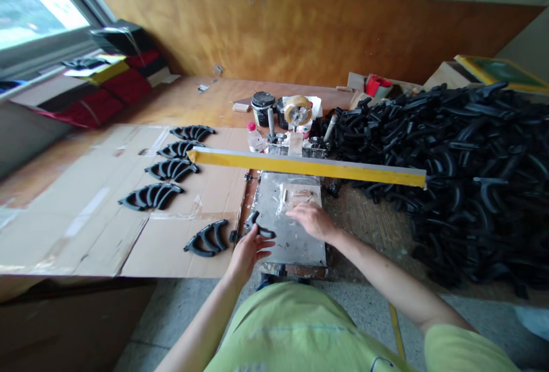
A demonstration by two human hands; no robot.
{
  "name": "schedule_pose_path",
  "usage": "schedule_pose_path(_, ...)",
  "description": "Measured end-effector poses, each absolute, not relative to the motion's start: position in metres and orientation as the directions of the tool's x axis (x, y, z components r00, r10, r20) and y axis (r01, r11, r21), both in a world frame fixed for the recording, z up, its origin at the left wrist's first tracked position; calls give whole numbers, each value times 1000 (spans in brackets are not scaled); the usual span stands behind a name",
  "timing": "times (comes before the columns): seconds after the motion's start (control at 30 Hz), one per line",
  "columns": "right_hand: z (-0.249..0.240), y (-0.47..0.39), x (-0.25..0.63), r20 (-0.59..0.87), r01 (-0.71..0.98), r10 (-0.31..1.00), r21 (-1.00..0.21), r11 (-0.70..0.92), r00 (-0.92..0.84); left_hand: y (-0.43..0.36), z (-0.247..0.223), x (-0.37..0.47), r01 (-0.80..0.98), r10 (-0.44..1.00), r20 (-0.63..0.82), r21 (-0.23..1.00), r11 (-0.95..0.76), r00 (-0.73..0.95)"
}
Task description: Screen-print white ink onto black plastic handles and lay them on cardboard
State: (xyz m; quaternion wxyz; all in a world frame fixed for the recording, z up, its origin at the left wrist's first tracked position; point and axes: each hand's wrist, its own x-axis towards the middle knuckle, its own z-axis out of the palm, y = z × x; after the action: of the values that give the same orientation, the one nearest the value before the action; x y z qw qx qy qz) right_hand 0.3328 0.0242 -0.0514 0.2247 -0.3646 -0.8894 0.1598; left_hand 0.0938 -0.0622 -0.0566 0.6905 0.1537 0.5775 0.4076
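Here, left hand pinching black part, right hand palm-down, loosely curled, hold unclear.

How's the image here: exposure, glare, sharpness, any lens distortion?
Head view: the grey-framed glass window partly washes out; the heap of curved black plastic parts is dark, pieces merging; the long brown wooden board shows a soft sheen; the right hand looks slightly soft; wide-angle stretch shows toward the edges.

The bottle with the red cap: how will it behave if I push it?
The bottle stands upright, taller than wide, so a push near the red cap might tip it. Its see-through wall looks like plastic, so it is probably light and may dent a little.
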Motion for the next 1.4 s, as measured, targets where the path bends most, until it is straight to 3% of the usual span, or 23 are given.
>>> schedule_pose_path(0.07, -62, 51, 372, 279, 760, 888, -461, 457, -365, -77, -74, 51, -353, 714, -669, 732, 583, -208)
schedule_pose_path(0.13, -77, 81, 414, 219, 891, 972, -418, 177, -90, -95, -94, 5, -284, 637, -614, 786, 549, -467)
schedule_pose_path(0.2, -95, 103, 447, 122, 935, 992, -349, 63, -21, -113, -113, -33, -204, 534, -564, 783, 587, -630)
schedule_pose_path(0.27, -115, 110, 464, 42, 960, 998, -274, 64, -54, -125, -127, -57, -134, 465, -565, 721, 680, -682)
schedule_pose_path(0.43, -147, 82, 482, 99, 980, 988, -146, 134, -120, -115, -133, -76, 146, 539, -604, 576, 804, -587)
schedule_pose_path(0.63, -133, 40, 499, 193, 973, 972, -161, 167, -134, -99, -111, -102, 324, 561, -635, 460, 827, -531)
schedule_pose_path(0.73, -107, 34, 466, 250, 944, 946, -206, 258, -205, -77, -86, -91, 369, 691, -520, 594, 715, -501)
schedule_pose_path(0.9, -78, 46, 380, 231, 782, 821, -255, 569, -522, -7, -23, -22, 334, 906, -241, 871, 361, -349)
schedule_pose_path(1.13, -79, 54, 341, 208, 756, 816, -306, 578, -540, 45, 62, 54, 83, 967, 87, 994, -69, -239)
schedule_pose_path(1.27, -78, 52, 340, 234, 763, 805, -259, 592, -545, 54, 79, 75, -91, 986, 65, 993, -80, -156)
schedule_pose_path(1.4, -68, 57, 366, 346, 844, 801, -45, 535, -489, 44, 76, 79, -118, 990, 32, 992, -49, -138)
